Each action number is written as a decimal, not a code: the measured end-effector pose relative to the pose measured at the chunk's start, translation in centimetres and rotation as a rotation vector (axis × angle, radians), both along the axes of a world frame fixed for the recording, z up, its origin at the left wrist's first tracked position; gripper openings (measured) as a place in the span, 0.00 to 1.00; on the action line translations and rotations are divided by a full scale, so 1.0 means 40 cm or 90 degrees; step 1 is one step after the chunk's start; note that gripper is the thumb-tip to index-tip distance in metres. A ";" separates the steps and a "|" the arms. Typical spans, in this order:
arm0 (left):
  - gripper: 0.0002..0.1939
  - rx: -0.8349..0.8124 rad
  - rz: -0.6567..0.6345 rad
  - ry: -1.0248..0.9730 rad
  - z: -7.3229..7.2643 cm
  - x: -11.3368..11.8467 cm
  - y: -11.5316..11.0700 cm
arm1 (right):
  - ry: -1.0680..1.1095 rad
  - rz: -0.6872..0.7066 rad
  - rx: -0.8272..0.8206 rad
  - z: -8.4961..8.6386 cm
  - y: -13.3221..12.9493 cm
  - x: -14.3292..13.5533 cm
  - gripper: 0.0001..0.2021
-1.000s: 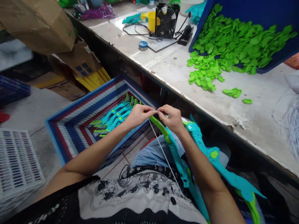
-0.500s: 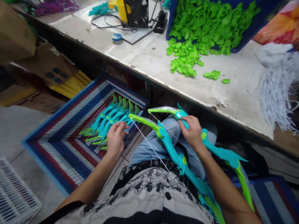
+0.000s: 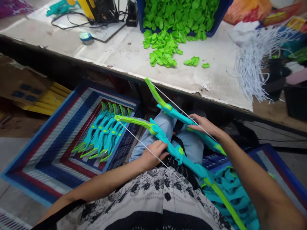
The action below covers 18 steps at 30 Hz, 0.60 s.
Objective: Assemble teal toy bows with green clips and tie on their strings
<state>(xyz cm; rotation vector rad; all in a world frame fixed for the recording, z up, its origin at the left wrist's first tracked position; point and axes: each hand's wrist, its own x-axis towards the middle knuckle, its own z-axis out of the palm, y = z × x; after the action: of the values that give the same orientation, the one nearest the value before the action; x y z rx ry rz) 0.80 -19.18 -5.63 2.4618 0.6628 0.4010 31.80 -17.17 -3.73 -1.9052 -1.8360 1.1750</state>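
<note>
The left hand (image 3: 153, 154) is curled round the near bow (image 3: 179, 155), which slants over the lap from 9 to 5 o'clock. The right hand (image 3: 203, 124) grasps the far bow (image 3: 178, 116) at 3 o'clock. A striped basket (image 3: 51, 159) at 9 o'clock holds similar bows (image 3: 105, 131); green pieces (image 3: 163, 48) lie on the desk (image 3: 216, 72) at 12 o'clock.

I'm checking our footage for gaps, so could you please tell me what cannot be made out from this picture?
In the head view:
- Near bow: lower tip cut off by the bottom edge.
- Fan: top cut off by the upper edge.
- Turquoise parts: partly hidden by the right arm.
- Cardboard box: markings blurred.
</note>
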 end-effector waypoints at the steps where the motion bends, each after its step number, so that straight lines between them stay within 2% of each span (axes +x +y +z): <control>1: 0.13 0.056 0.007 0.017 0.001 0.009 0.004 | 0.065 0.013 -0.058 0.007 0.010 0.006 0.23; 3: 0.15 0.159 -0.010 0.050 0.001 0.035 0.025 | 0.189 0.047 -0.168 0.007 0.032 0.007 0.23; 5: 0.14 0.208 -0.071 0.072 -0.001 0.068 0.065 | 0.279 0.069 -0.261 -0.005 0.057 0.000 0.24; 7: 0.18 0.205 -0.135 0.107 -0.003 0.099 0.115 | 0.316 0.084 -0.335 -0.019 0.083 -0.006 0.25; 10: 0.25 0.160 -0.126 0.191 0.000 0.125 0.177 | 0.296 0.076 -0.374 -0.030 0.116 0.005 0.26; 12: 0.25 0.136 -0.069 0.230 0.009 0.126 0.192 | 0.275 0.000 -0.319 -0.025 0.128 0.025 0.26; 14: 0.22 0.158 -0.041 0.214 0.022 0.118 0.187 | 0.244 -0.116 -0.208 -0.012 0.125 0.048 0.26; 16: 0.24 0.204 -0.091 0.168 0.031 0.110 0.172 | 0.166 -0.200 -0.046 0.009 0.101 0.061 0.23; 18: 0.29 0.237 -0.173 0.144 0.031 0.109 0.155 | 0.024 -0.228 0.153 0.031 0.056 0.056 0.18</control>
<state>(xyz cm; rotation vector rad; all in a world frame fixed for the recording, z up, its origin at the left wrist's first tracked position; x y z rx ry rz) 5.17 -13.00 -4.39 2.9335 0.3537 0.1476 34.05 -14.93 -2.48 -1.9506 -1.4580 0.8273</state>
